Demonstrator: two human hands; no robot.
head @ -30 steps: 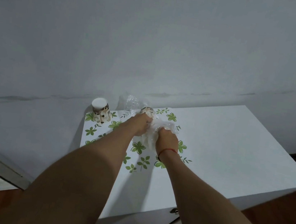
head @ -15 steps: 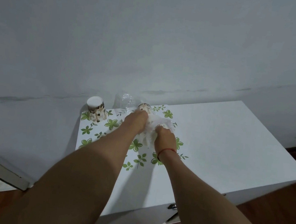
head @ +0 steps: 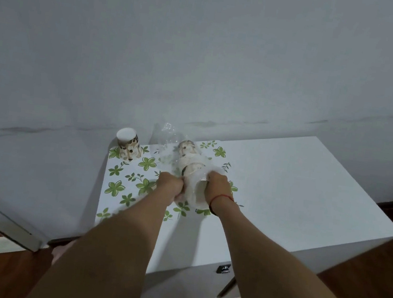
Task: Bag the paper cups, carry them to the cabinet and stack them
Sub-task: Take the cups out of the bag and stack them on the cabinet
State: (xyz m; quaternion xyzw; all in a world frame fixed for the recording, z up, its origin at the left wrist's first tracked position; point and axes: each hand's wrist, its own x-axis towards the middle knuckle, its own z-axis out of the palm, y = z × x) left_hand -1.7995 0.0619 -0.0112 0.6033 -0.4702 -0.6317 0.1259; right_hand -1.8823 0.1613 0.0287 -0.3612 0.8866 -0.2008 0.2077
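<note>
A clear plastic bag (head: 166, 142) lies on the white cabinet top (head: 285, 185) and holds a row of nested paper cups (head: 190, 159) with a brown pattern, lying on their side. My left hand (head: 169, 186) and my right hand (head: 217, 189) each grip one side of the bag's open mouth, with the nearest cup's opening facing me between them. One more patterned paper cup (head: 128, 146) stands upside down on the cabinet's back left corner, outside the bag.
The left part of the cabinet top bears a green leaf print (head: 115, 187). A pale wall (head: 202, 62) rises right behind the cabinet. Dark wooden floor (head: 372, 284) lies to the right and in front. A metal handle (head: 223, 268) shows on the cabinet's front.
Both hands have drawn back toward me and spread apart, pulling the bag's mouth open. The nested cups inside now show along their length.
</note>
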